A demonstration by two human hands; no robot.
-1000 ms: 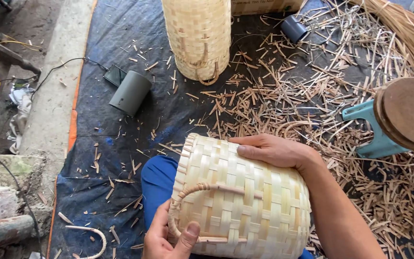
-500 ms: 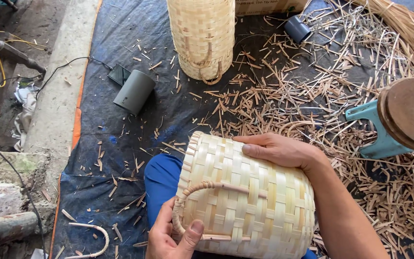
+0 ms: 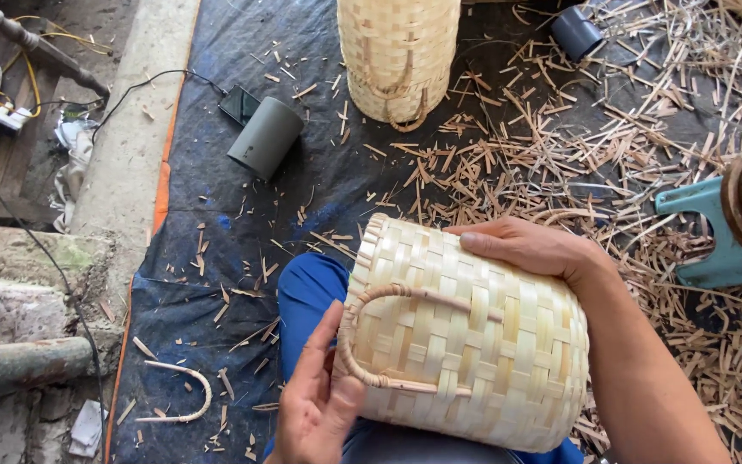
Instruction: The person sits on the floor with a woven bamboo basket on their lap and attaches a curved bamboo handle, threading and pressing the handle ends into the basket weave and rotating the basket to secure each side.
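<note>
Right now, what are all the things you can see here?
woven basket: one, pale yellow, lying on its side on the lap, curved handle facing up
second woven basket: one, pale yellow, at the top on the tarp
tarp: one, dark blue with an orange edge, covering the ground
bamboo scraps: many, tan, scattered over the tarp's right side
cylinder: one, grey-green, lying on the tarp's upper left
stool: one, teal, right edge
bent cane piece: one, pale, lower left
left hand: on the basket's handle end
right hand: resting on top of the basket
</note>
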